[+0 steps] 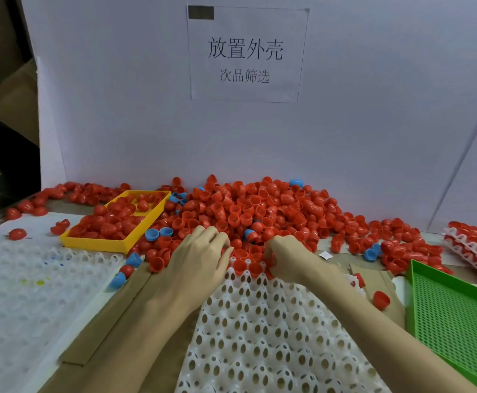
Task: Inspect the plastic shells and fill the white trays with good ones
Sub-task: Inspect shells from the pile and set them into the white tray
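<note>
2 red shells (247,268) sit in the white tray (263,330); each hand's (200,256) grip is unclear.

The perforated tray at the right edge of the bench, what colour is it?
Bright green, seen in the head view, the only one.

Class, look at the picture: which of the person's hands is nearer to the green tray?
Right. The right hand works at the white tray's far edge, towards the green tray; the left hand lies farther away, beyond the right one.
</note>
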Demonstrator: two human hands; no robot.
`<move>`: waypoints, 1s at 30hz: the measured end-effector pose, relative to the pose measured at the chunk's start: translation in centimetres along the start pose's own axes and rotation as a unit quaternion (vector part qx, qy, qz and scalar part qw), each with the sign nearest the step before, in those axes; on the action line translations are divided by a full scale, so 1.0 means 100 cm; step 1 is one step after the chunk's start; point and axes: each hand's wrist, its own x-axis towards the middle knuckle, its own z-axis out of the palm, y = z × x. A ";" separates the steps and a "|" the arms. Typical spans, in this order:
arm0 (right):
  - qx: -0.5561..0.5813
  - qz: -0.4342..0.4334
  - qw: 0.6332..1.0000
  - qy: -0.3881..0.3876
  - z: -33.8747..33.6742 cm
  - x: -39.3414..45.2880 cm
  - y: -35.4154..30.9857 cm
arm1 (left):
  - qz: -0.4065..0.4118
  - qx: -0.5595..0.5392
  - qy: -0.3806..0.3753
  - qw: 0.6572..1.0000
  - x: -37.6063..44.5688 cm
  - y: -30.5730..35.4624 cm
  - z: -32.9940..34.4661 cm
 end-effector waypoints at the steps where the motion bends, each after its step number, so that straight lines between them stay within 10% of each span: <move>1: 0.008 0.001 1.000 -0.007 -0.003 0.000 0.001 | 0.000 0.000 -0.003 1.000 0.000 0.000 0.000; 23: 0.182 0.096 0.963 0.177 0.023 0.007 0.110 | -0.013 0.009 -0.028 0.999 0.000 -0.002 0.001; 30: 0.462 0.070 0.859 0.207 0.002 -0.039 0.094 | -0.004 0.004 -0.023 1.000 0.000 0.004 -0.001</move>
